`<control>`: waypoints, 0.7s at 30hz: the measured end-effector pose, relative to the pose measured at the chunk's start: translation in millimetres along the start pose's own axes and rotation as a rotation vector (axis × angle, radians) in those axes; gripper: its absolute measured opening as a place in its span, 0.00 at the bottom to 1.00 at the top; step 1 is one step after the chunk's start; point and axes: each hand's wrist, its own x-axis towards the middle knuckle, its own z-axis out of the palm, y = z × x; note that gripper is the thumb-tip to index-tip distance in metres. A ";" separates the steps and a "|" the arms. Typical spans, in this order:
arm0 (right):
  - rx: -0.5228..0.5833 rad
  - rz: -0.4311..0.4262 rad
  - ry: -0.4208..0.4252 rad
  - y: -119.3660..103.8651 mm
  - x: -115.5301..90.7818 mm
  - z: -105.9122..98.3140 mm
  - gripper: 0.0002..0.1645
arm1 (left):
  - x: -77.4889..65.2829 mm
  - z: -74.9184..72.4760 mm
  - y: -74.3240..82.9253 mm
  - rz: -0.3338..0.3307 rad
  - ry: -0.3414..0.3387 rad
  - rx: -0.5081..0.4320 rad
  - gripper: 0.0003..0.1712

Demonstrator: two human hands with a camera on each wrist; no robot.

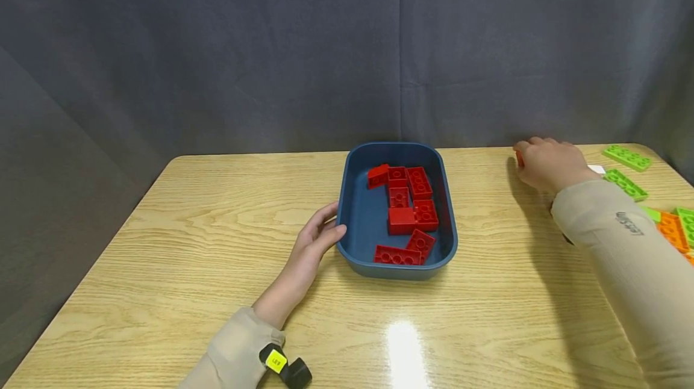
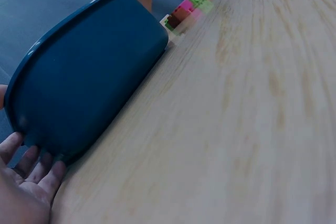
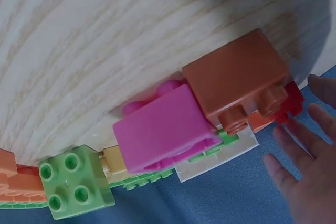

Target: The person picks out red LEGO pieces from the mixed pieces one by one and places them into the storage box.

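Observation:
My left hand (image 1: pixel 306 247) rests against the outer left wall of a dark blue bin (image 1: pixel 354 259), its fingertips touching the wall in the left wrist view. The thumb lies near the rim. Several red toy bricks (image 1: pixel 401 220) lie in the bin, mostly along its right side. Toward the back right, my right hand (image 1: pixel 550 166) reaches to a red brick (image 1: pixel 519 159). In the right wrist view its fingers are spread, close to the red brick (image 3: pixel 290 103); contact is hard to tell. A brown brick (image 3: pixel 236 77) and a pink brick (image 3: pixel 165 127) stand beside it.
Green bricks (image 1: pixel 627 157), orange bricks (image 1: pixel 673 230) and a white piece (image 1: pixel 596 169) lie at the right side of the wooden table (image 1: pixel 217 214). A grey curtain (image 1: pixel 271 58) hangs behind the table's back edge. My right sleeve covers part of the bricks.

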 end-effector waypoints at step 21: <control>-0.006 -0.008 -0.074 0.4 -1.3 -0.9 0.16 | 0.1 1.4 0.7 -0.003 0.003 0.000 0.29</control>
